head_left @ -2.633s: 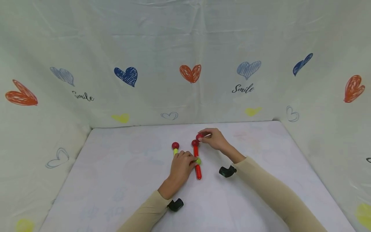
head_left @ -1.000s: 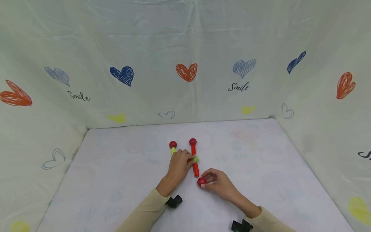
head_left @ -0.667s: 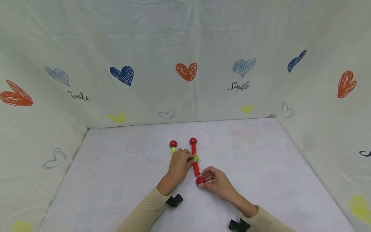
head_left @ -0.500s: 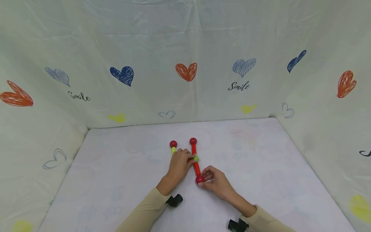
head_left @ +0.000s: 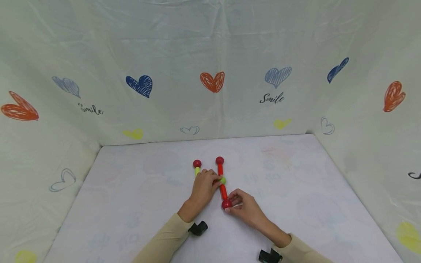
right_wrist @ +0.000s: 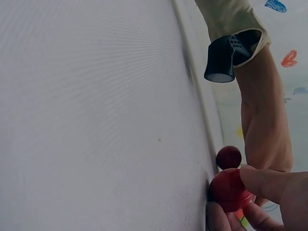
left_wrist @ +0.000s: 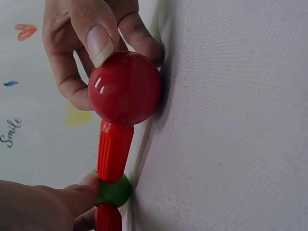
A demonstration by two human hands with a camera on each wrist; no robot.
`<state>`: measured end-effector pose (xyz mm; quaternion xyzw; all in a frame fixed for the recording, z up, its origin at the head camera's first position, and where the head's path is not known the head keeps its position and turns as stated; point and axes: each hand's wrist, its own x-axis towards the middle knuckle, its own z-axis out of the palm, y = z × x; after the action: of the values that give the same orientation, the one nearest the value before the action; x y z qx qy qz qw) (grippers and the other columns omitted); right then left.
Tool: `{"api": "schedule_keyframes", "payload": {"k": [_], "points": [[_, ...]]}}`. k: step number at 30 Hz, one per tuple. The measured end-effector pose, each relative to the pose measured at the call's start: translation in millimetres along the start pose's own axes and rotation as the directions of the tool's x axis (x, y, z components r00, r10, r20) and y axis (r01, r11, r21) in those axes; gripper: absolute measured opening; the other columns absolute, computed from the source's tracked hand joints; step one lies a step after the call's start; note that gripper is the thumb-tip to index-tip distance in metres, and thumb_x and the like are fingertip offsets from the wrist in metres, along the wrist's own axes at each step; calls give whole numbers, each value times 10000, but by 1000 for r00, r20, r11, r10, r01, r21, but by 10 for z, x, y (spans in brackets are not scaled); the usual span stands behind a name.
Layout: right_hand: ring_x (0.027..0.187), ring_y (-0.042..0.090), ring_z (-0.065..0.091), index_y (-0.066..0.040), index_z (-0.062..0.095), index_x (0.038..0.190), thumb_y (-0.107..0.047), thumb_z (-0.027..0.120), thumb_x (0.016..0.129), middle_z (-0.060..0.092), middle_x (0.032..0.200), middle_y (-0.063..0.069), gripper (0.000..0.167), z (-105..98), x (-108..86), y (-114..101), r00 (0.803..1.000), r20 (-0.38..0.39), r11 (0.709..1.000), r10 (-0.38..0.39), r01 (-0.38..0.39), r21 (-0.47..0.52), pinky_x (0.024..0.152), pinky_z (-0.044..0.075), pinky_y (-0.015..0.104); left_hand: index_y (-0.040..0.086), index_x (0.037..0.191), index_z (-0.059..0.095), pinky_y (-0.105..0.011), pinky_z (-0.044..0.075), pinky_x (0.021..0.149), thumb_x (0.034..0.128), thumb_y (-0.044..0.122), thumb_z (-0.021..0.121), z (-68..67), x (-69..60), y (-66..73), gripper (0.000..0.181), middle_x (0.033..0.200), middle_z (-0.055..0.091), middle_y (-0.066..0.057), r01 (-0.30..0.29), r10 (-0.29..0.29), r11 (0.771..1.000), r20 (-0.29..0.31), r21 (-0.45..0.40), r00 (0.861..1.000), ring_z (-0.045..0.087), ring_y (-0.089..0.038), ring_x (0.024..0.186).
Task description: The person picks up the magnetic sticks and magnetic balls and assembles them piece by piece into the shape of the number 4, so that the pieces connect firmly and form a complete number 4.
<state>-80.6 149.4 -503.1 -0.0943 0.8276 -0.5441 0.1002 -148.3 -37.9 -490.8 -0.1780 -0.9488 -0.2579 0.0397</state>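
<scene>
In the head view my left hand [head_left: 203, 188] pinches a green ball [head_left: 223, 180] that joins two red rods in a line. The far rod [head_left: 220, 168] ends in a red ball [head_left: 219, 160]. At the near rod's [head_left: 223, 191] other end, my right hand [head_left: 247, 207] holds another red ball [head_left: 226, 204] between thumb and fingers. The left wrist view has this red ball [left_wrist: 125, 89] touching the ribbed rod [left_wrist: 114, 151]. Beyond my left hand a yellow-green rod [head_left: 197, 171] carries a red ball [head_left: 197, 163]; my hand hides its near end.
A white-covered table [head_left: 296, 190] lies under everything. Behind and beside it hang pale sheets [head_left: 243, 47] printed with hearts. Dark camera mounts [head_left: 198, 228] sit at both sleeves, close to the tabletop.
My right hand has carried its red ball from beside the far red ball to the near rod's free end, where it now touches. My left hand has stayed at the green ball.
</scene>
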Motion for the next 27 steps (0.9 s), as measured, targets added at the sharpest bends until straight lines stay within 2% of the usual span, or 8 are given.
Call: {"api": "schedule_keyframes", "payload": {"k": [7, 16, 20, 27], "points": [[919, 205, 708, 30, 644, 1128, -25, 852, 871, 711, 1039, 97, 336, -50, 8, -19, 1000, 20, 1000, -11, 11, 2, 770, 585, 223, 118, 1143, 836, -311, 464, 798, 894, 194, 860, 5, 5, 1, 261, 974, 720, -13, 1, -1, 1000, -6, -2, 1000, 570, -178, 899], [893, 167, 707, 25, 660, 1131, -32, 774, 926, 722, 1038, 98, 241, -187, 83, 32, 999, -11, 999, -32, 31, -28, 769, 571, 230, 121, 1144, 834, -350, 486, 853, 884, 204, 873, 28, 10, -31, 275, 1013, 736, -16, -14, 14, 1000, -1, 23, 1000, 590, -186, 940], [904, 193, 703, 55, 649, 1159, -27, 749, 950, 721, 1048, 120, 245, -298, 136, 58, 1000, -22, 1000, -5, 5, -1, 753, 573, 220, 123, 1159, 822, -379, 492, 895, 897, 203, 863, 30, 7, -37, 277, 1051, 729, -20, -20, 19, 999, 7, 28, 1000, 599, -198, 981], [902, 203, 720, 70, 641, 1201, -76, 739, 986, 722, 1046, 114, 278, -510, 237, 92, 993, -59, 993, 105, -101, 67, 768, 600, 255, 148, 1203, 800, -376, 503, 890, 908, 226, 857, 60, -34, -68, 311, 1072, 711, -11, -46, 47, 998, -17, 52, 999, 598, -193, 979]]}}
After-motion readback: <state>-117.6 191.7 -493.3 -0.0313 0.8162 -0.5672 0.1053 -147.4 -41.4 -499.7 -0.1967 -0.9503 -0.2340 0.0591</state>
